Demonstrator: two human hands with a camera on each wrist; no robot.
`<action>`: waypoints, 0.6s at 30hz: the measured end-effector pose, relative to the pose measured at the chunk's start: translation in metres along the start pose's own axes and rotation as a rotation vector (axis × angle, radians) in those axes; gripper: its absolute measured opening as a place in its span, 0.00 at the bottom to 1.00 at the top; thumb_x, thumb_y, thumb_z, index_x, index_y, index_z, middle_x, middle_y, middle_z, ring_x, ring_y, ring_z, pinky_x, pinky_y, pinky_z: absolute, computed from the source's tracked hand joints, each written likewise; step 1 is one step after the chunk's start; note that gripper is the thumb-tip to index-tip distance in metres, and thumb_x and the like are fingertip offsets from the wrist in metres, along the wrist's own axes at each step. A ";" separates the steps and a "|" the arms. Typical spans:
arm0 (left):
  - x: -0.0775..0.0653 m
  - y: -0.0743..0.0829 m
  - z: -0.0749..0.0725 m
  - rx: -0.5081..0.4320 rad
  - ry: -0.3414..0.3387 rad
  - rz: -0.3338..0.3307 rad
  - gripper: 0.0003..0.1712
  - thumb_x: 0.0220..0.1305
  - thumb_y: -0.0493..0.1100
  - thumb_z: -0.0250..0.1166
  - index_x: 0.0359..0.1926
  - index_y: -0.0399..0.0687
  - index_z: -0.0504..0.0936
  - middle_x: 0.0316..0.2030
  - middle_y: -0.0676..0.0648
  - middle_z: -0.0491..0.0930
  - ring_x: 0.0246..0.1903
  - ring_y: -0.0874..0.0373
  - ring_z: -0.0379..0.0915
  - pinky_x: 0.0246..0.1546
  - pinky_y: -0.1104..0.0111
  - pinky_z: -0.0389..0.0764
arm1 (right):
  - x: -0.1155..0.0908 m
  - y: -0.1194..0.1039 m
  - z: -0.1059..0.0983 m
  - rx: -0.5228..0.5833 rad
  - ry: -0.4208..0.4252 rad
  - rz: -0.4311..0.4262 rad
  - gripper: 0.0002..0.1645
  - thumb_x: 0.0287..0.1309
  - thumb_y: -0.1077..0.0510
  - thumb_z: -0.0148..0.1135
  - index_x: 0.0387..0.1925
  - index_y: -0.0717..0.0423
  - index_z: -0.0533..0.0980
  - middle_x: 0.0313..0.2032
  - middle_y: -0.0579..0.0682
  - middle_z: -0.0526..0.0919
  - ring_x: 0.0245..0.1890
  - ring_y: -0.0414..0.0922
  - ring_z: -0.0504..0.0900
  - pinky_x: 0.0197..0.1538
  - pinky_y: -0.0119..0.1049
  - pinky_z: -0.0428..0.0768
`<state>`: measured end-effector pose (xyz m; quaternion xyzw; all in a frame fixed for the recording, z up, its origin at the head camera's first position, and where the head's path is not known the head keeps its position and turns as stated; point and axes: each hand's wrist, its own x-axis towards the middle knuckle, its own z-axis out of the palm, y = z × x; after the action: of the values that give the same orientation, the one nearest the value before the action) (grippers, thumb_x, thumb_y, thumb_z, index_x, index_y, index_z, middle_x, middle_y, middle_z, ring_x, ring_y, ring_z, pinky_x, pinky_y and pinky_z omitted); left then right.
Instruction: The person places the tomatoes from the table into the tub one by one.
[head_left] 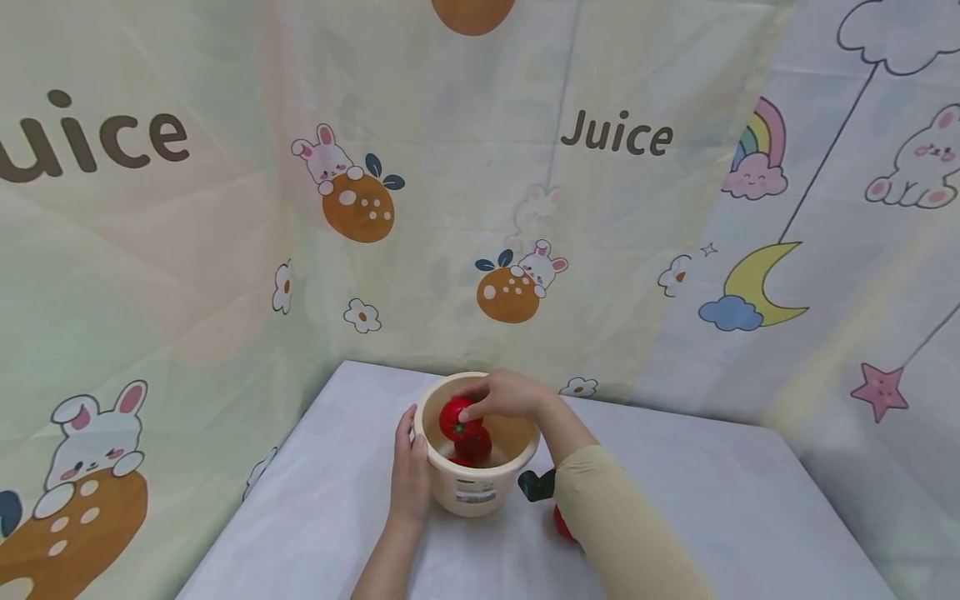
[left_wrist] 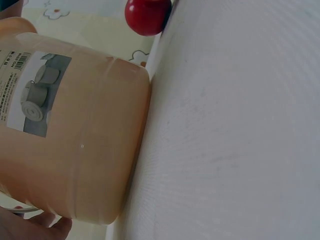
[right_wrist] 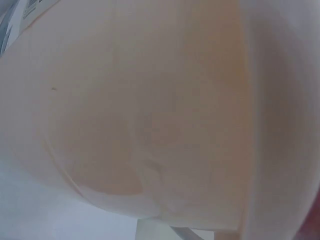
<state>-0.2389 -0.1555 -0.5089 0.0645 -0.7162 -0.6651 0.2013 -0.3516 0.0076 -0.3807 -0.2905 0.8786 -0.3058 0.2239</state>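
A cream plastic bucket (head_left: 476, 487) stands upright on the table, a printed label (left_wrist: 37, 95) on its side. My left hand (head_left: 411, 475) holds the bucket's left side, fingertips up near the rim; its fingers also show against the wall in the left wrist view. My right hand (head_left: 504, 395) reaches over the rim from the right and pinches a red tomato (head_left: 451, 419) inside the bucket. Below it lies another tomato (head_left: 476, 448), with a bit of red showing beside that one. The bucket's wall (right_wrist: 150, 110) fills most of the right wrist view.
Another red tomato (head_left: 562, 525) lies on the white-covered table (head_left: 315, 533) right of the bucket, partly hidden by my right sleeve (head_left: 622, 517). A dark wrist camera (head_left: 536, 485) sits by that forearm. Printed curtains (head_left: 450, 167) hang around the table.
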 end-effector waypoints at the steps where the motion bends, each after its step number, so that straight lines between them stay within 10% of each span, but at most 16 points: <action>1: 0.000 -0.001 0.000 0.006 -0.001 0.006 0.29 0.74 0.56 0.44 0.73 0.76 0.54 0.74 0.57 0.57 0.73 0.50 0.56 0.66 0.40 0.66 | 0.001 0.000 0.001 -0.016 -0.002 0.002 0.26 0.50 0.41 0.72 0.54 0.28 0.80 0.48 0.36 0.83 0.55 0.44 0.75 0.54 0.49 0.82; 18: 0.002 -0.004 0.000 0.000 0.004 0.022 0.28 0.73 0.58 0.43 0.73 0.77 0.55 0.73 0.58 0.58 0.73 0.52 0.56 0.68 0.41 0.64 | 0.010 0.010 0.016 0.044 -0.061 -0.025 0.25 0.55 0.45 0.70 0.57 0.37 0.80 0.53 0.39 0.83 0.59 0.44 0.76 0.61 0.49 0.78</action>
<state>-0.2417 -0.1570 -0.5123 0.0580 -0.7165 -0.6627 0.2100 -0.3533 0.0016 -0.4010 -0.3055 0.8609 -0.3187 0.2530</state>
